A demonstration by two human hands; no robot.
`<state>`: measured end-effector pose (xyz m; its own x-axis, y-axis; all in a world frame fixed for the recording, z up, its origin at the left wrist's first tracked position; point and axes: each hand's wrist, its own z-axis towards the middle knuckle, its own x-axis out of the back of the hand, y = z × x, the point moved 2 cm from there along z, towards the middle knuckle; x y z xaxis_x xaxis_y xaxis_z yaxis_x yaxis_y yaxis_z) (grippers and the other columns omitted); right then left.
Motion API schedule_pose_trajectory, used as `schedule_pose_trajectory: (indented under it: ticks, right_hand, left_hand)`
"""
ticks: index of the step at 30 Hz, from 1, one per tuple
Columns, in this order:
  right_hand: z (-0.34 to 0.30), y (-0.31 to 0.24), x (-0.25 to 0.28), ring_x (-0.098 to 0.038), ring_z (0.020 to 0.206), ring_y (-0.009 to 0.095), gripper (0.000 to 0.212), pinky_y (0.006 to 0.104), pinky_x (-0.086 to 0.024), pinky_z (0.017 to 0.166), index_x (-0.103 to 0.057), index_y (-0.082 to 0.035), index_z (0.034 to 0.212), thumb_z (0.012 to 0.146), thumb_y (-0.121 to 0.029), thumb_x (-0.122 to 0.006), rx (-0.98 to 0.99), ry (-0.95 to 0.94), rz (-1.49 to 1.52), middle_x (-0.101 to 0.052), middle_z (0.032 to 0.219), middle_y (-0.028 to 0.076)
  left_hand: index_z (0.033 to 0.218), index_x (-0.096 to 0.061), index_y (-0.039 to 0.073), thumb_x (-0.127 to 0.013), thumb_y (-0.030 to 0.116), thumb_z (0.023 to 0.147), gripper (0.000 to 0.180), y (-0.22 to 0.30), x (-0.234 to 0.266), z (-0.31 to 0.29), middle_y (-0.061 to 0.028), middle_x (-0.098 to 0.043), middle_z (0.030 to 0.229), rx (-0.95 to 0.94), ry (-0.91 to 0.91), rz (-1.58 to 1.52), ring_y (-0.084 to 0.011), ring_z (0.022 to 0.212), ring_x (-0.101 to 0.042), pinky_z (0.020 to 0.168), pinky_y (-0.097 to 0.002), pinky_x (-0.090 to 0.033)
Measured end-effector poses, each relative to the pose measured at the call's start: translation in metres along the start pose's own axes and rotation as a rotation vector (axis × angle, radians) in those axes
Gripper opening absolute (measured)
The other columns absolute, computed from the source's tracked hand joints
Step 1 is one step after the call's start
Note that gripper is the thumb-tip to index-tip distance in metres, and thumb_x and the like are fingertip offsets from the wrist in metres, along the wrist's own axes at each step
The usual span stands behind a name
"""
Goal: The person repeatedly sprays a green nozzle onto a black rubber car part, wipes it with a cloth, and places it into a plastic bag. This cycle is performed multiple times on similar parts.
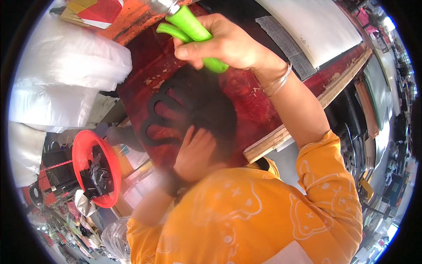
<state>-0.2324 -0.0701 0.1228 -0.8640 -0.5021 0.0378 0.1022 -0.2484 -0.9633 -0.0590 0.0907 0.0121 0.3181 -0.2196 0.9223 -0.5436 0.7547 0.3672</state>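
In my right hand, raised over the far side of the work surface, I grip a tool with a bright green handle and a green lever. Its silver metal end runs past the picture's top edge, so its exact kind cannot be told. Below it, a black flat piece with several finger-like loops lies on the dark red tabletop. My left hand rests on the near part of this black piece, fingers stretched out and holding nothing. Blur softens the left wrist.
Clear plastic-wrapped bundles are piled at the left. Below them stands a red-orange bin with black plastic in it. A wooden strip edges the table at the right. White sheet material lies at the far right.
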Motion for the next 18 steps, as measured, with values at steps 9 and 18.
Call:
schedule_pose_trajectory:
  ticks: [9, 18]
  right_hand:
    - [-0.002, 0.002, -0.005, -0.057, 0.061, 0.01, 0.018, 0.0251, -0.047, 0.061, -0.065, -0.003, 0.084, 0.079, -0.018, -0.072, 0.029, 0.067, 0.319, -0.061, 0.069, 0.002]
    - [0.047, 0.03, -0.025, -0.06, 0.066, 0.015, 0.028, 0.0311, -0.05, 0.065, -0.066, -0.001, 0.085, 0.074, -0.025, -0.075, 0.004, 0.272, -0.185, -0.064, 0.071, 0.007]
  left_hand:
    - [0.105, -0.058, -0.002, -0.077, 0.046, 0.064, 0.066, -0.004, 0.005, 0.003, -0.0166, -0.054, 0.113, 0.005, 0.006, -0.037, -0.0351, 0.115, -0.048, 0.106, -0.0517, -0.028]
    - [0.104, -0.059, 0.001, -0.077, 0.034, 0.068, 0.052, -0.002, -0.003, -0.005, -0.0128, -0.058, 0.11, -0.007, 0.044, -0.081, -0.0327, 0.113, -0.051, 0.105, -0.0516, -0.029]
